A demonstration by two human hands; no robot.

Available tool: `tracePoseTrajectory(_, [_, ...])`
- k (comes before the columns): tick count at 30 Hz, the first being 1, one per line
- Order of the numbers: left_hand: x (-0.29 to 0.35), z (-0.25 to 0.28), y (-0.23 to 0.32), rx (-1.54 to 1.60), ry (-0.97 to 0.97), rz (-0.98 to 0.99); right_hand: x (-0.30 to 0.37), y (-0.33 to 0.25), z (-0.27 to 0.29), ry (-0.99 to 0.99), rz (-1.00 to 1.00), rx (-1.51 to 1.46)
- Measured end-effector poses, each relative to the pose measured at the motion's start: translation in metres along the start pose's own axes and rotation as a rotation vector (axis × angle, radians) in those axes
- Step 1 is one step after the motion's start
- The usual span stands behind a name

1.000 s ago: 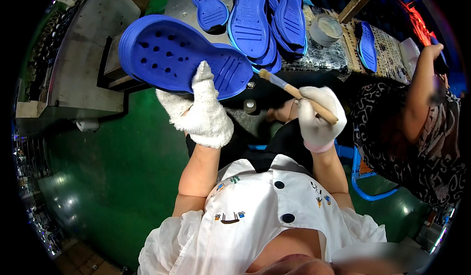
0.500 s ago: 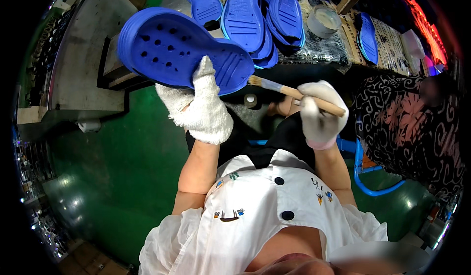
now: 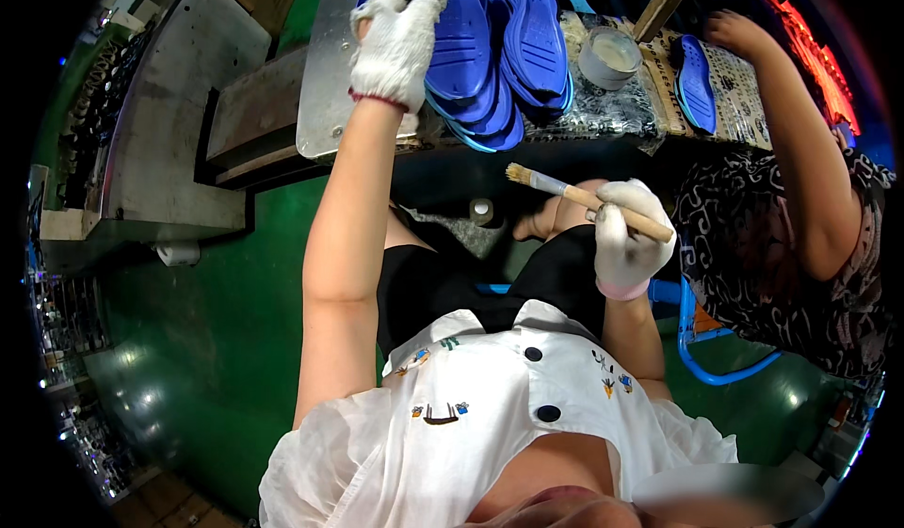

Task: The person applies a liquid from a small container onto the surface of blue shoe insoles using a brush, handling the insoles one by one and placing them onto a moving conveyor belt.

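My left hand (image 3: pixel 394 55), in a white knit glove, reaches out to the left stack of blue shoe soles on the table. Its thumb lies over the edge of the top blue shoe sole (image 3: pixel 460 49), which has holes and grooves; the other fingers are partly hidden. In my gloved right hand (image 3: pixel 629 250) is a paintbrush (image 3: pixel 576 195), gripped by its wooden handle. Its bristles point left, above my lap and touching nothing. Beside the first stack lies a second stack of blue soles (image 3: pixel 537 43).
Right of the stacks stands a round tub (image 3: pixel 610 59) of pale stuff. Another blue sole (image 3: pixel 695 85) lies farther right on cardboard. A co-worker's arm (image 3: pixel 810 161) reaches over that end. At left is a metal-sided bench (image 3: pixel 179 132).
My left hand has carried the sole from in front of me up to the left stack. The brush has come away from the sole's edge. A co-worker's arm has come into view at right.
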State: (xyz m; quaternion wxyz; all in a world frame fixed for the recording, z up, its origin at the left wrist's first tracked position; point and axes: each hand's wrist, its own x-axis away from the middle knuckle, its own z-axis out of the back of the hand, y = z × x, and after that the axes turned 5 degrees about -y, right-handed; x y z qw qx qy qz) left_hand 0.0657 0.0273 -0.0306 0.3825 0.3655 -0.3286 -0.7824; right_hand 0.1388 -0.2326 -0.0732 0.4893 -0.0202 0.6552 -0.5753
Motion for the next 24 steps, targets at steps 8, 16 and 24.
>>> tracePoseTrajectory(8, [-0.006, -0.023, -0.023, -0.146, 0.140, -0.243, 0.000, 0.004, 0.009, -0.034, 0.081, 0.060])
tracePoseTrajectory(16, [-0.038, -0.003, -0.090, -0.148, 0.288, -0.183, -0.002, 0.001, 0.006, -0.073, 0.115, 0.124])
tracePoseTrajectory(24, [-0.032, 0.014, -0.121, -0.833, -0.302, 0.317, 0.004, -0.001, -0.002, -0.129, 0.042, 0.001])
